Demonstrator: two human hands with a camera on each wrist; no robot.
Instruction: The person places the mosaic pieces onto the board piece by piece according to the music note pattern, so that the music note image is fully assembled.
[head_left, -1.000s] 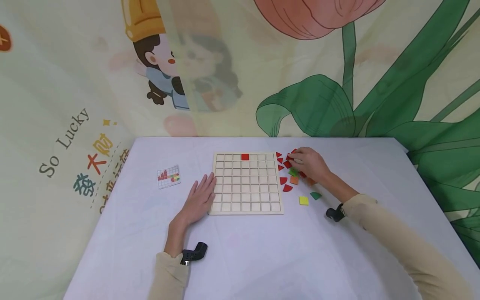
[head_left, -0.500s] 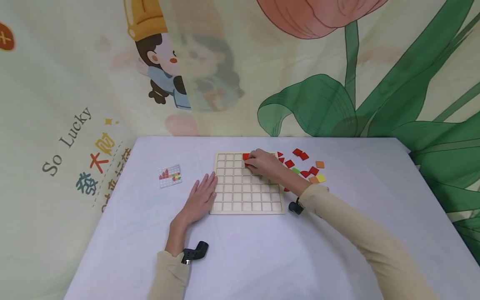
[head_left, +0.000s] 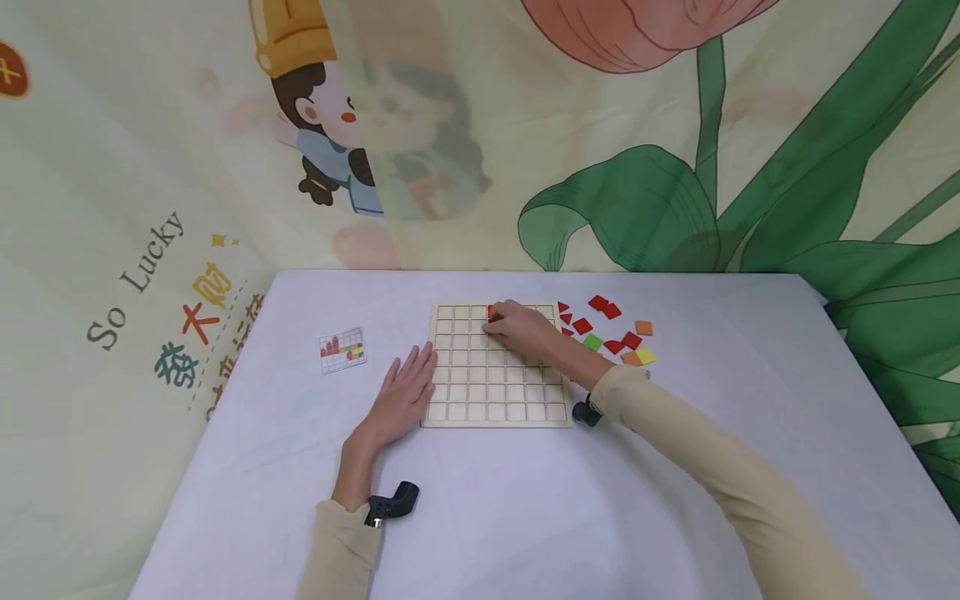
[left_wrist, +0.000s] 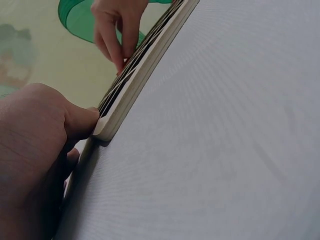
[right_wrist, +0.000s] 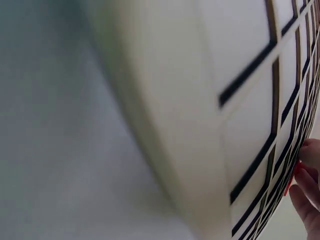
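A wooden grid board [head_left: 497,417] lies flat on the table. My left hand [head_left: 401,390] rests at its left edge with fingers extended. In the left wrist view, the thumb of that hand [left_wrist: 37,130] touches the board's corner. Over the upper middle of the grid, my right hand [head_left: 525,332] bends down and pinches a small red tile [right_wrist: 298,167], mostly hidden by the fingers. Just behind those fingertips shows part of a red square [head_left: 491,311] in the top row. The right wrist view catches the right fingers [right_wrist: 306,192] at its edge.
Right of the board lie loose tiles: red squares [head_left: 582,326], a light green square [head_left: 592,342], an orange square [head_left: 643,328] and a yellow one [head_left: 646,356]. A printed pattern card [head_left: 342,350] lies to the left. A patterned curtain [head_left: 442,242] hangs behind the table.
My right hand has moved left from the loose tiles to the board's upper middle, bringing a red tile. During the last half second it has stayed nearly in place. My left hand has not moved.
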